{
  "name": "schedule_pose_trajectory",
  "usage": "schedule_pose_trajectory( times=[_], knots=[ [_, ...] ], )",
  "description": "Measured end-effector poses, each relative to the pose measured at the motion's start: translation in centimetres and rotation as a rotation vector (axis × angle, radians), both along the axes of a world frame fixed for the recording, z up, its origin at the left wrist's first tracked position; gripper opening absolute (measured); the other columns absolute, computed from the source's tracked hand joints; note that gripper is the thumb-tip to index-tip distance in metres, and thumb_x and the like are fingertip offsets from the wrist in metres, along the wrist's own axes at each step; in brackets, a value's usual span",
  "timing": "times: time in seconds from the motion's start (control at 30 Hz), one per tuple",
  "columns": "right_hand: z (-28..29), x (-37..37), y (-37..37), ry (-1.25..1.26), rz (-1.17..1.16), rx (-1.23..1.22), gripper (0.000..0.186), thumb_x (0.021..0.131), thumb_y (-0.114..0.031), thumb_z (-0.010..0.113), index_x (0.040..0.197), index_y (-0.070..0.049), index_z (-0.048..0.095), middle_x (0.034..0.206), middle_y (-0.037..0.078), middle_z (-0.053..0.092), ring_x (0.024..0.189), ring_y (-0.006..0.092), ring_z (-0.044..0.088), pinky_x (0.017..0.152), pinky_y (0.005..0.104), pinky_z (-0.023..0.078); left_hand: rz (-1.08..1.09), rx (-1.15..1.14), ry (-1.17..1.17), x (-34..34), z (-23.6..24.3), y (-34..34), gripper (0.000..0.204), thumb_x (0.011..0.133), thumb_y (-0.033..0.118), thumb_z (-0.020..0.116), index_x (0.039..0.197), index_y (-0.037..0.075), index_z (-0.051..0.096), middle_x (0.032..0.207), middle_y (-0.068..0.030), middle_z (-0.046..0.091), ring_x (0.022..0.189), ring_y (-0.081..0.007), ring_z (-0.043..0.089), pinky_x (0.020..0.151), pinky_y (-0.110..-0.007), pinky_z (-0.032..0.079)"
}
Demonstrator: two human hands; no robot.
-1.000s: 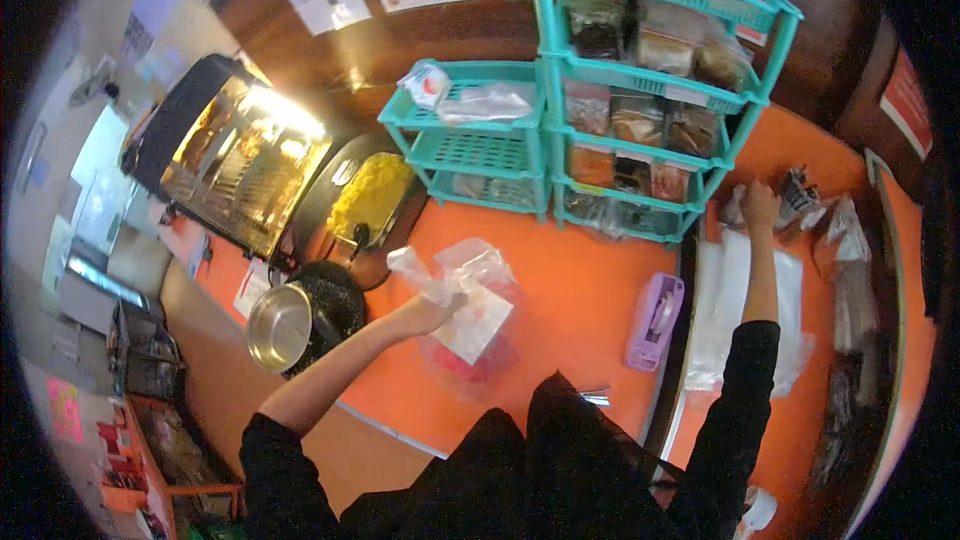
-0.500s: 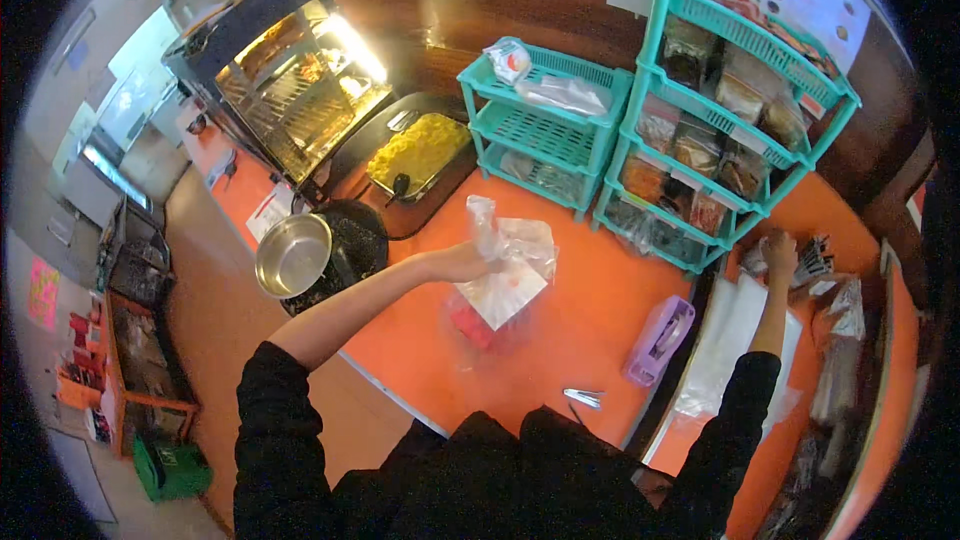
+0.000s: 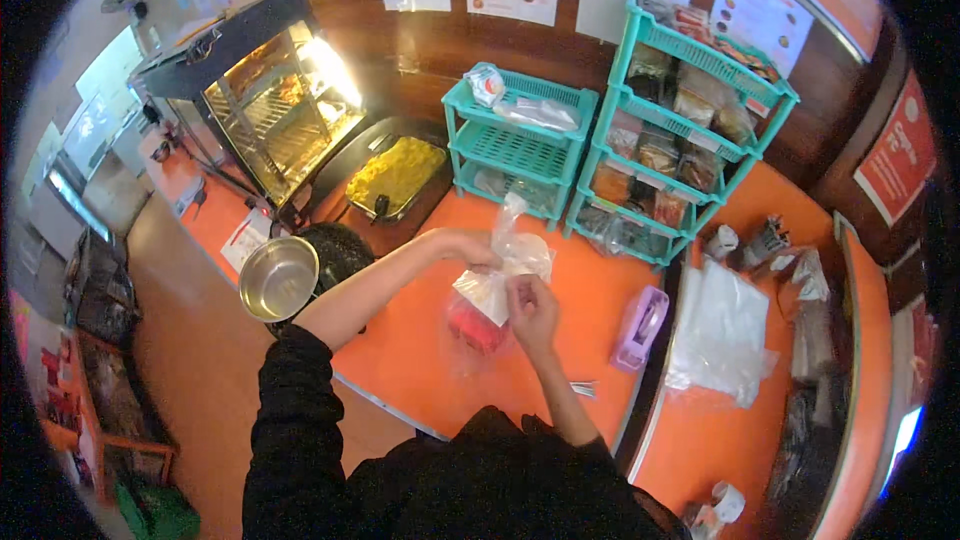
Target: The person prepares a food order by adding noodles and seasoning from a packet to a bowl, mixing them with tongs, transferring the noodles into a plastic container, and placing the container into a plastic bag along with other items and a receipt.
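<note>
A clear plastic bag [image 3: 516, 240] stands on the orange counter in front of me, its top gathered into an upright twist. My left hand [image 3: 468, 247] is closed around the gathered neck. Inside or behind the clear film shows something red [image 3: 474, 328], its kind blurred by the plastic. A white paper square [image 3: 482, 296] lies against the bag, under my left hand. Close to the bag's right side is my right hand [image 3: 532, 312], fingers pinched together; whatever they hold is hidden.
A purple tape dispenser [image 3: 640, 330] and thin silver pieces [image 3: 582, 388] lie to the right, beyond them stacked plastic bags [image 3: 715, 330]. Green racks [image 3: 520, 140] stand behind. At left are a steel pot [image 3: 278, 278], a tray of yellow food [image 3: 400, 175] and a lit warming cabinet [image 3: 275, 105].
My right hand has come from the far-right counter, by the utensil holders, to the bag's right side. My left hand stays on the bag's neck. The view has shifted slightly.
</note>
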State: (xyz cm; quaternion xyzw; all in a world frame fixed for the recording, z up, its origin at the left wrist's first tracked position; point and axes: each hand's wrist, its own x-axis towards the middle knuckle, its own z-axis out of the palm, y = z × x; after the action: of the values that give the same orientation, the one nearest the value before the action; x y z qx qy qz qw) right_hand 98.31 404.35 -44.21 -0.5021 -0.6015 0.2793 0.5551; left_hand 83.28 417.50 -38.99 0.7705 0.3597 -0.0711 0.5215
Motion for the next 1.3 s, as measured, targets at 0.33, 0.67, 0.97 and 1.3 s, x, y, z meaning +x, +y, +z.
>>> schedule_pose_trajectory(
  times=[0.33,0.67,0.97,1.3],
  knots=[
    [0.2,-2.0,2.0,0.482,-0.046,-0.004,0.012,0.081,-0.016,0.051,0.079,-0.004,0.053,0.068,0.003,0.049,0.059,0.0185,0.046,0.055,0.0327,0.039,-0.137,1.044,0.079,3.0,-0.9,-1.7,0.018,0.069,0.019,0.053,0.074,0.004,0.061,0.074,-0.0197,0.06,0.066,-0.0357,0.059,0.059,-0.046,0.046],
    [1.3,4.7,-7.2,0.602,-0.259,-0.027,0.013,0.077,-0.018,0.052,0.075,-0.005,0.053,0.064,0.003,0.048,0.055,0.0171,0.044,0.051,0.0313,0.037,-0.319,0.881,-0.531,18.6,10.1,-13.2,0.017,0.07,0.016,0.051,0.072,0.003,0.061,0.068,-0.0168,0.06,0.061,-0.0264,0.058,0.054,-0.039,0.045],
    [0.7,4.5,-7.8,0.466,-0.403,-0.005,0.013,0.071,-0.018,0.056,0.07,-0.005,0.053,0.062,0.006,0.05,0.053,0.0171,0.046,0.049,0.0316,0.037,-0.55,0.678,-0.732,23.3,9.8,-18.2,0.017,0.07,0.016,0.051,0.072,0.002,0.061,0.068,-0.016,0.06,0.061,-0.0255,0.058,0.054,-0.038,0.045],
    [0.5,0.0,1.5,0.081,-0.407,0.148,0.014,0.065,-0.018,0.06,0.063,-0.005,0.054,0.06,0.009,0.051,0.052,0.0171,0.047,0.046,0.0319,0.036,-0.474,0.536,-0.767,21.5,8.2,-16.6,0.017,0.07,0.016,0.051,0.072,0.002,0.06,0.069,-0.0151,0.059,0.062,-0.0245,0.058,0.053,-0.037,0.045]
  ],
)
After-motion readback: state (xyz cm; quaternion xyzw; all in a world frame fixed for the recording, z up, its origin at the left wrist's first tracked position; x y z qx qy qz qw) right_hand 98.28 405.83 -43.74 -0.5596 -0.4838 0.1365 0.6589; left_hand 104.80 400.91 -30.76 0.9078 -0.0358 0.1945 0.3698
